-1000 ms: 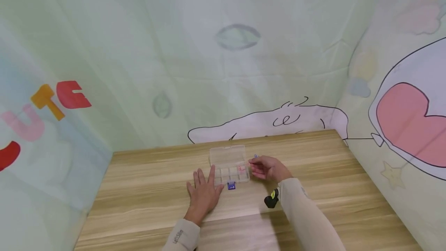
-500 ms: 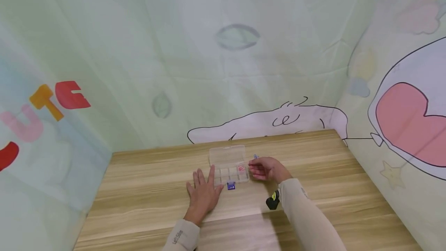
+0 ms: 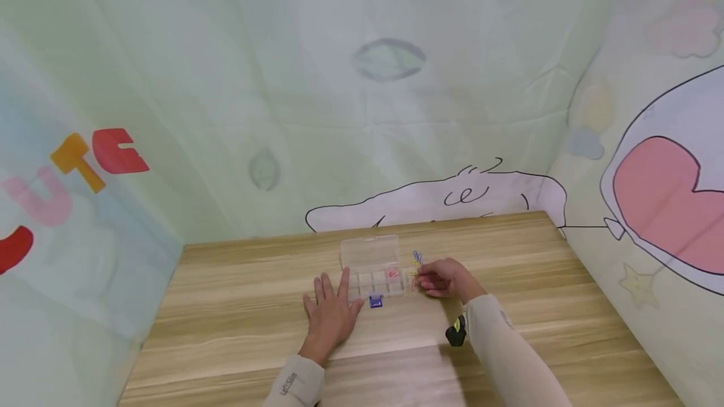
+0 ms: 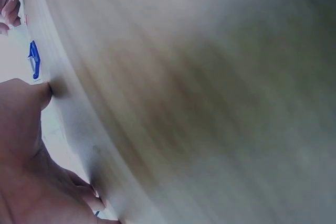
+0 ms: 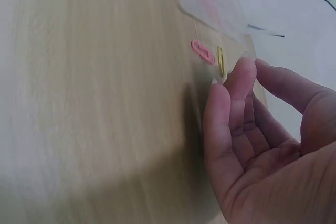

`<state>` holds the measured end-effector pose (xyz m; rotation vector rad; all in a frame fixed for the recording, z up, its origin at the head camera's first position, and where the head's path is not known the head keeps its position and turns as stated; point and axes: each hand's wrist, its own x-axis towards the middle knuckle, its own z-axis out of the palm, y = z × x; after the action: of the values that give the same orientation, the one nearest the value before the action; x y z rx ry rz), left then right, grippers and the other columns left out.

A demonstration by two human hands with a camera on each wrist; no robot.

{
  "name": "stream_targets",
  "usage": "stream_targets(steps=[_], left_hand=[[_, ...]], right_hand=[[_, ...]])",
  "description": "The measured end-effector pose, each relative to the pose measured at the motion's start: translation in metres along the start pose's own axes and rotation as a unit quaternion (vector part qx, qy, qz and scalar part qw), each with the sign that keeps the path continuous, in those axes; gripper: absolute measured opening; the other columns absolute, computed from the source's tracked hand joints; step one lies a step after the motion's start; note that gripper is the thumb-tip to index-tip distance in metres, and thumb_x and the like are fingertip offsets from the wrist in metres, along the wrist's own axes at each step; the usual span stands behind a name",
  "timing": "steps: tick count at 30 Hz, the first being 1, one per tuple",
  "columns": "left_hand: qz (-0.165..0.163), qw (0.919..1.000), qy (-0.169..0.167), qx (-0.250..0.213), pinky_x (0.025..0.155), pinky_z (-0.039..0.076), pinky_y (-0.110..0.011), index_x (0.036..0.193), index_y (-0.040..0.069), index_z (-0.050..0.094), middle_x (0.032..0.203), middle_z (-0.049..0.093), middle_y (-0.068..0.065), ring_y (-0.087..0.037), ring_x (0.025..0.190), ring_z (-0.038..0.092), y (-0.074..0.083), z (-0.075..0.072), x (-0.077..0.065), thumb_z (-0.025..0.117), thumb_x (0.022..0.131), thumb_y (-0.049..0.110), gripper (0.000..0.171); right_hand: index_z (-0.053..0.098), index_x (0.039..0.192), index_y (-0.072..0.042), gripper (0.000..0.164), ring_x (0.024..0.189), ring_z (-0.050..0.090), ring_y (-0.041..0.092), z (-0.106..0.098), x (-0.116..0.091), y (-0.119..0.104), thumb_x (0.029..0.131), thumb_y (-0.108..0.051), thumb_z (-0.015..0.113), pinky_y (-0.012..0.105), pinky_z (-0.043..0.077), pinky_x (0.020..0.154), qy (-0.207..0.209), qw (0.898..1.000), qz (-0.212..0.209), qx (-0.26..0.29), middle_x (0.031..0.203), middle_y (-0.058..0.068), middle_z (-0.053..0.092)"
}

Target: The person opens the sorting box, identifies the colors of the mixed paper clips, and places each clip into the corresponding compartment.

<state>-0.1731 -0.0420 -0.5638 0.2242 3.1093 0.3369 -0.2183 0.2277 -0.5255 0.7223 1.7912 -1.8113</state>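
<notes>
A clear divided plastic box (image 3: 364, 282) lies on the wooden table, its lid (image 3: 370, 252) tipped back. Pink paper clips (image 3: 393, 273) sit in its right rear compartment. My left hand (image 3: 330, 318) is spread flat at the box's left side, index finger and thumb touching it. To the right of the box, my right hand (image 3: 445, 277) hovers by loose paper clips with fingers loosely bent, thumb and fingertip close together and nothing visible between them. Beside its fingertips are a pink paper clip (image 5: 202, 52) and a yellow paper clip (image 5: 220, 61). Blue paper clips (image 3: 417, 255) lie just behind.
A small blue piece (image 3: 376, 301) is at the box's front edge, its kind unclear. Printed fabric walls (image 3: 317, 143) enclose the table (image 3: 226, 306) at the back and both sides. A black device (image 3: 455, 331) hangs at the right cuff.
My right hand has shifted right, away from the box, uncovering yellow and pink paper clips on the table. The left hand and the box have stayed in place.
</notes>
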Motion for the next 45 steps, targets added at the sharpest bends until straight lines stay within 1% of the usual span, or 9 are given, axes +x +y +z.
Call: stream_targets(steps=[15, 21, 24, 31, 34, 36, 39, 42, 45], left_hand=[[0.007, 0.9999, 0.010, -0.010, 0.093, 0.007, -0.069, 0.147, 0.024, 0.014, 0.143, 0.015, -0.029, -0.044, 0.131, 0.010, -0.001, 0.000, 0.000, 0.045, 0.087, 0.057, 0.075], [0.003, 1.0000, 0.003, -0.007, 0.094, 0.006, -0.069, 0.147, 0.025, 0.012, 0.144, 0.013, -0.029, -0.043, 0.131, 0.009, 0.000, 0.000, 0.001, 0.043, 0.088, 0.057, 0.075], [0.003, 1.0000, 0.003, -0.004, 0.094, 0.007, -0.068, 0.147, 0.024, 0.012, 0.144, 0.014, -0.029, -0.044, 0.131, 0.009, 0.001, 0.000, 0.000, 0.044, 0.087, 0.057, 0.075], [0.007, 0.9999, 0.012, -0.004, 0.093, 0.009, -0.069, 0.147, 0.023, 0.016, 0.143, 0.017, -0.030, -0.044, 0.131, 0.012, 0.001, -0.003, -0.001, 0.046, 0.087, 0.056, 0.075], [0.008, 0.9999, 0.012, -0.004, 0.093, 0.009, -0.069, 0.147, 0.022, 0.016, 0.143, 0.017, -0.030, -0.044, 0.131, 0.012, 0.001, -0.003, -0.001, 0.046, 0.087, 0.057, 0.075], [0.007, 0.9999, 0.011, -0.004, 0.093, 0.009, -0.069, 0.147, 0.022, 0.015, 0.143, 0.017, -0.030, -0.044, 0.131, 0.011, 0.000, -0.003, -0.001, 0.046, 0.087, 0.056, 0.075], [0.007, 0.9999, 0.008, -0.002, 0.093, 0.009, -0.069, 0.147, 0.022, 0.015, 0.143, 0.016, -0.030, -0.044, 0.131, 0.011, 0.000, -0.003, -0.001, 0.045, 0.087, 0.057, 0.075], [0.007, 0.9999, 0.007, 0.001, 0.093, 0.010, -0.069, 0.147, 0.023, 0.014, 0.143, 0.016, -0.030, -0.044, 0.131, 0.011, 0.000, -0.002, -0.001, 0.044, 0.087, 0.057, 0.075], [0.008, 0.9999, 0.008, 0.002, 0.093, 0.010, -0.069, 0.147, 0.023, 0.014, 0.143, 0.016, -0.030, -0.044, 0.131, 0.012, 0.000, -0.002, -0.001, 0.044, 0.087, 0.057, 0.075]], right_hand=[[0.069, 0.081, -0.001, 0.016, 0.054, 0.061, 0.015, 0.008, 0.000, 0.012, 0.075, -0.016, 0.073, 0.031, 0.050, 0.053, 0.040, 0.995, -0.040, -0.086, 0.063, 0.006, 0.064], [0.069, 0.073, 0.001, 0.016, 0.048, 0.060, 0.015, 0.019, -0.001, 0.011, 0.075, -0.013, 0.073, 0.030, 0.048, 0.046, 0.082, 0.982, -0.081, -0.151, 0.061, 0.008, 0.065], [0.067, 0.066, 0.001, 0.017, 0.047, 0.060, 0.017, 0.024, -0.005, 0.009, 0.073, -0.014, 0.073, 0.030, 0.048, 0.044, 0.109, 0.965, -0.106, -0.213, 0.058, 0.009, 0.064], [0.061, 0.058, -0.008, 0.024, 0.047, 0.053, 0.015, 0.036, -0.009, 0.004, 0.067, -0.024, 0.076, 0.026, 0.038, 0.041, 0.191, 0.879, -0.110, -0.424, 0.052, 0.002, 0.059], [0.060, 0.059, -0.007, 0.022, 0.047, 0.054, 0.017, 0.038, -0.009, 0.003, 0.066, -0.021, 0.075, 0.027, 0.038, 0.041, 0.194, 0.870, -0.109, -0.440, 0.053, 0.003, 0.059], [0.061, 0.060, -0.006, 0.020, 0.048, 0.055, 0.017, 0.036, -0.008, 0.003, 0.066, -0.019, 0.075, 0.027, 0.040, 0.041, 0.184, 0.881, -0.110, -0.422, 0.054, 0.004, 0.060], [0.064, 0.064, -0.003, 0.017, 0.049, 0.058, 0.016, 0.031, -0.006, 0.004, 0.069, -0.015, 0.075, 0.028, 0.044, 0.043, 0.149, 0.924, -0.099, -0.339, 0.057, 0.006, 0.062], [0.067, 0.071, 0.002, 0.014, 0.050, 0.061, 0.016, 0.024, -0.003, 0.004, 0.073, -0.010, 0.074, 0.030, 0.049, 0.047, 0.102, 0.970, -0.072, -0.207, 0.061, 0.009, 0.065], [0.068, 0.080, 0.003, 0.014, 0.052, 0.060, 0.014, 0.018, 0.001, 0.003, 0.076, -0.010, 0.072, 0.030, 0.050, 0.052, 0.061, 0.992, -0.045, -0.101, 0.066, 0.008, 0.066]])
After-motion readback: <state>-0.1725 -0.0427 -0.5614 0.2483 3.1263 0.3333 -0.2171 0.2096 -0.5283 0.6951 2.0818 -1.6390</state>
